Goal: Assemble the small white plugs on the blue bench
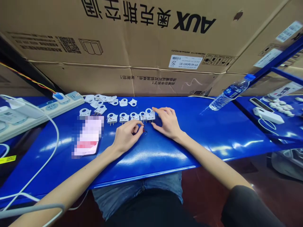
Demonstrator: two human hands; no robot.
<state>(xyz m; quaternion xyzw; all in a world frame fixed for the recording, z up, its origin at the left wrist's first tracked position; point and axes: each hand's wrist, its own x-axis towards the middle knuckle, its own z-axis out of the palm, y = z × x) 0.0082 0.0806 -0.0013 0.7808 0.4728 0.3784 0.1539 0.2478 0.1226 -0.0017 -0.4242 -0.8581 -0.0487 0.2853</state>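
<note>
Near the middle of the blue table, a row of white ring-topped plug pieces has metal prongs toward me. My right hand is at the row's right end, its index finger at the top and thumb by the prongs of the last white plug piece. My left hand is closed in a pinch just below the row. A short thin dark-red wire shows at its fingertips. More white plug pieces lie in a loose pile behind the row, some overlapping.
A phone with a blurred screen lies at left. Beyond it are a power strip and white cables. A tilted water bottle stands at back right by a blue frame bar. A large cardboard box backs the table.
</note>
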